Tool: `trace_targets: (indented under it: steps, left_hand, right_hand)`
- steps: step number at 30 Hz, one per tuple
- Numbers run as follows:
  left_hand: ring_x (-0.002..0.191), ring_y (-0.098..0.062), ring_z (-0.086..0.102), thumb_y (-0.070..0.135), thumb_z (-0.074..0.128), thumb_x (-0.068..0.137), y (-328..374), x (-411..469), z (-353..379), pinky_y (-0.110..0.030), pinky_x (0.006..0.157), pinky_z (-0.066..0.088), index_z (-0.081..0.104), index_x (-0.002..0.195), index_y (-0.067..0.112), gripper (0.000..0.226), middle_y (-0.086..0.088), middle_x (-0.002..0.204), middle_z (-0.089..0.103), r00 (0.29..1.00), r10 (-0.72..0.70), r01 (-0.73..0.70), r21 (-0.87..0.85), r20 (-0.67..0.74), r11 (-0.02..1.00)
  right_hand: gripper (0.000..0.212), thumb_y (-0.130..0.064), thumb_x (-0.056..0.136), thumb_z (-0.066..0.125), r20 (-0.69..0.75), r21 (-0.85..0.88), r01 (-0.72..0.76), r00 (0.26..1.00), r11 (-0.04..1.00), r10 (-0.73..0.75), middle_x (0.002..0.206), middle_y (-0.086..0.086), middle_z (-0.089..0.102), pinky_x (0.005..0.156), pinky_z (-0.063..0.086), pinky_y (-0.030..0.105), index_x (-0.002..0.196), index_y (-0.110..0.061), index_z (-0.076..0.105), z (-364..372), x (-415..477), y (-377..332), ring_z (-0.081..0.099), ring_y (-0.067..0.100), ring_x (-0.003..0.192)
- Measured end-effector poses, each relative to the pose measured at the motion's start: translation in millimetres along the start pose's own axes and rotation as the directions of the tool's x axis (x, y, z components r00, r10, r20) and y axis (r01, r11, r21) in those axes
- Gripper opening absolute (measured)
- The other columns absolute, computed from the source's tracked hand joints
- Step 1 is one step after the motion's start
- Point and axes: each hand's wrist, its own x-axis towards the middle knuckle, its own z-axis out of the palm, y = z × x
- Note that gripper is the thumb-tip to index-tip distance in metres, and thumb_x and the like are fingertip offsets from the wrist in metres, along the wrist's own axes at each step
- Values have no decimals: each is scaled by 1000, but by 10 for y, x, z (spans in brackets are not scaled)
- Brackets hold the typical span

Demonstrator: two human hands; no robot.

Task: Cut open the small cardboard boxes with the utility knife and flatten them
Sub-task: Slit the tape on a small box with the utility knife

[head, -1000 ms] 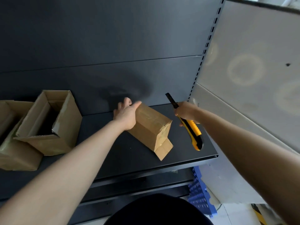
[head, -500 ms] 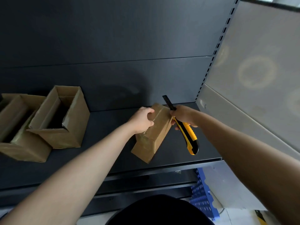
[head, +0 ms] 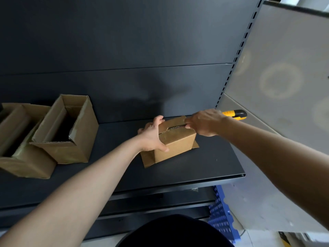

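Sitting at the left end of the dark metal shelf (head: 195, 168): far-left open box (head: 23, 157), top flaps up, partly out of view. Second open box (head: 71, 145) just beside it on the right, also open-topped; cannot tell whether the two touch.

Centre of shelf: small cardboard box (head: 178, 145), standing on the shelf, well apart from the open pair. Bottom flaps splay flat from under it at the near-left corner and right side. Top seam is split along its length.

Left hand (head: 153, 136) clamps the box's left end. Hand spread wide: thumb down the near face, fingers hooked over the far top edge.

Right hand (head: 206, 123) at the box's right top edge, fingers curled tight round the utility knife (head: 235, 114). Yellow-and-black handle sticks out to the right past the hand. Blade lies along the open seam, pointing left.

Below the shelf, lower right: blue perforated crate (head: 220, 214).
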Motion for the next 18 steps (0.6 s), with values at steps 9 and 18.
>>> trace_targets:
  steps: [9,18]
  left_hand:
    - [136,-14,22,29,83,60,-91,-9,30,-38,111,25,4,145,34,116,20,151,22,999,41,-39,-109,13,993]
    - [135,-24,23,25,78,60,-113,25,29,-40,110,28,4,141,42,111,14,153,19,999,6,-5,-15,35,1000]
  right_hand:
    - [32,-36,103,32,-74,-365,67,992,929,-101,109,-2,63,72,37,30,129,-34,51,-125,164,-335,63,23,98]
    - [30,-27,101,38,-32,-358,-55,998,932,47,107,-3,65,78,41,30,126,-33,53,54,52,-20,63,21,96]
